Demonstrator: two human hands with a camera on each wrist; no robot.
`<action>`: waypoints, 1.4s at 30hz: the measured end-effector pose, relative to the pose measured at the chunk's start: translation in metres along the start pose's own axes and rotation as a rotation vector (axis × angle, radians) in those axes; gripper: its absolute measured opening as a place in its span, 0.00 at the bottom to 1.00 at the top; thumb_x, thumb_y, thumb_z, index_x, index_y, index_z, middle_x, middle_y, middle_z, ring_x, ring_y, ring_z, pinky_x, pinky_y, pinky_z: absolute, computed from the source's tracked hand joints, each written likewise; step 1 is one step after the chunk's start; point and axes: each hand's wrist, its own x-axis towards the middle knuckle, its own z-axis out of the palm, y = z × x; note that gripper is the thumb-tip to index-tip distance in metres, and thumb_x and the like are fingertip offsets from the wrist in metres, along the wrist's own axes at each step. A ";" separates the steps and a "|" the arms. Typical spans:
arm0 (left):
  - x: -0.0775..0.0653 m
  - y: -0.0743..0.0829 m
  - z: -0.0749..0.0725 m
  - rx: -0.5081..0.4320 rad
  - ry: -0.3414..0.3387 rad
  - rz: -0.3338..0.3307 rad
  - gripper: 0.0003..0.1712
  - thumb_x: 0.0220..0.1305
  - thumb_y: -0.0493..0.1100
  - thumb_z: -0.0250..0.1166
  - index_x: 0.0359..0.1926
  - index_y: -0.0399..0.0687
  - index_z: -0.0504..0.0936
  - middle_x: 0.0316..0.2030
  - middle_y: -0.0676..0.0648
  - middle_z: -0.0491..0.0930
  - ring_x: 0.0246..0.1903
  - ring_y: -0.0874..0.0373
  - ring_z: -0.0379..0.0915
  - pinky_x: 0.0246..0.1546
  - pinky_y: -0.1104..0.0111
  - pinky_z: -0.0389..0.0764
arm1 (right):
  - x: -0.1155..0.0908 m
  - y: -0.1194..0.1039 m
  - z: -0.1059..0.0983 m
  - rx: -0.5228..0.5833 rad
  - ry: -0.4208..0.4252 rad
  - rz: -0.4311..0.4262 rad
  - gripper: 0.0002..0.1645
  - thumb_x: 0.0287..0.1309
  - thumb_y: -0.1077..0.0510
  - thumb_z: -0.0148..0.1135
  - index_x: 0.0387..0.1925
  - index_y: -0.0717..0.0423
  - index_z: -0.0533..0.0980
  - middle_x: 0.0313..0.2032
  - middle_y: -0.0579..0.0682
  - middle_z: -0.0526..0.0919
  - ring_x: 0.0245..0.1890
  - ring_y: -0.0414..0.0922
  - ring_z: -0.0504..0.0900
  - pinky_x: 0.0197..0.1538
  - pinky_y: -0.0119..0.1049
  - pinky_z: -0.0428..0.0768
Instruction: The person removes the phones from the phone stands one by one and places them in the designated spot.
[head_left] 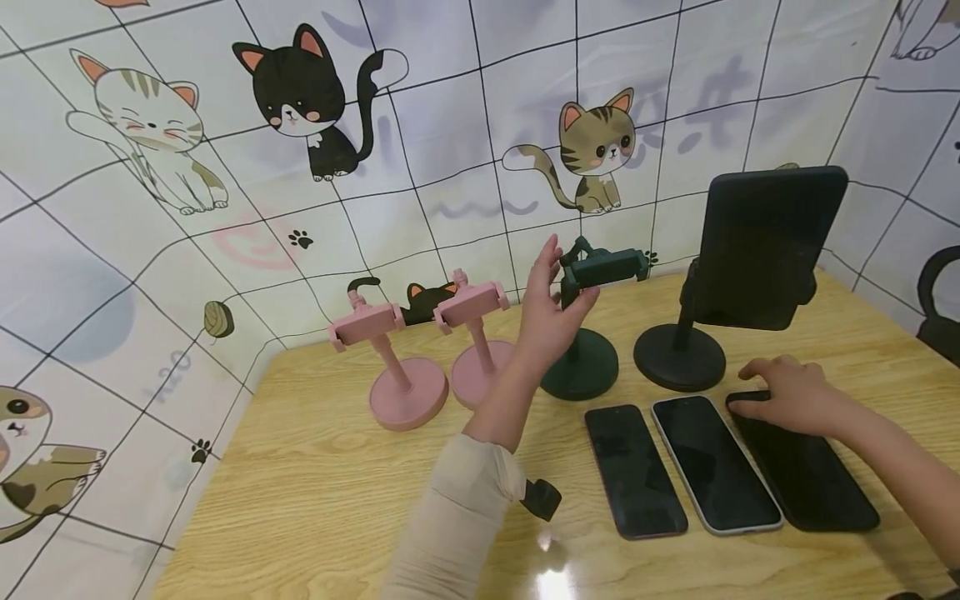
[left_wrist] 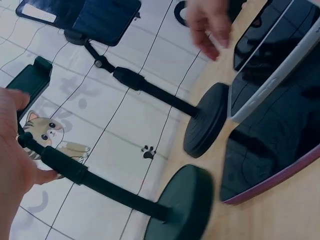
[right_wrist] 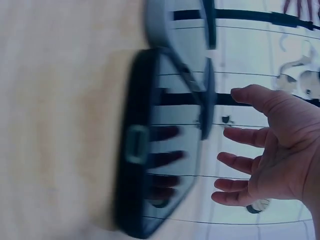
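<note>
My left hand (head_left: 546,321) is at the upper part of a dark green phone stand (head_left: 581,367), its fingers spread and extended beside the clamp. In the left wrist view, the thumb and a finger lie on either side of the stand's upper end; whether they touch it is unclear. My right hand (head_left: 798,396) is over the far end of a black phone (head_left: 813,479). The right wrist view shows its fingers loosely extended, apart from the phone, with nothing held. A black stand (head_left: 678,358) bears a dark tablet-like device (head_left: 768,250).
Two pink phone stands (head_left: 408,396) stand left of the green one. A light-edged phone (head_left: 716,462) and a reddish-edged phone (head_left: 637,471) lie beside the black phone on the wood-grain table (head_left: 300,500). A cat-print cloth (head_left: 435,150) hangs behind.
</note>
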 end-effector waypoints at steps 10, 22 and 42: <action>-0.033 0.006 0.033 -0.003 0.160 -0.158 0.19 0.56 0.38 0.61 0.47 0.38 0.68 0.41 0.43 0.68 0.41 0.53 0.67 0.38 0.72 0.72 | -0.009 -0.013 -0.054 0.063 0.146 0.031 0.37 0.50 0.51 0.64 0.49 0.78 0.65 0.41 0.74 0.71 0.39 0.66 0.68 0.36 0.58 0.67; -0.014 0.040 0.083 0.086 -0.301 -0.197 0.30 0.66 0.45 0.52 0.67 0.52 0.55 0.61 0.53 0.63 0.57 0.62 0.64 0.48 0.74 0.71 | -0.020 -0.041 -0.098 0.340 0.297 0.005 0.34 0.62 0.65 0.50 0.63 0.72 0.46 0.53 0.75 0.60 0.49 0.70 0.62 0.44 0.60 0.70; -0.017 0.035 0.092 -0.067 -0.245 -0.144 0.19 0.65 0.39 0.50 0.56 0.51 0.68 0.44 0.51 0.72 0.35 0.66 0.78 0.28 0.79 0.76 | -0.023 -0.044 -0.088 0.007 0.591 -0.243 0.08 0.53 0.73 0.55 0.36 0.66 0.69 0.21 0.51 0.72 0.16 0.30 0.57 0.17 0.29 0.58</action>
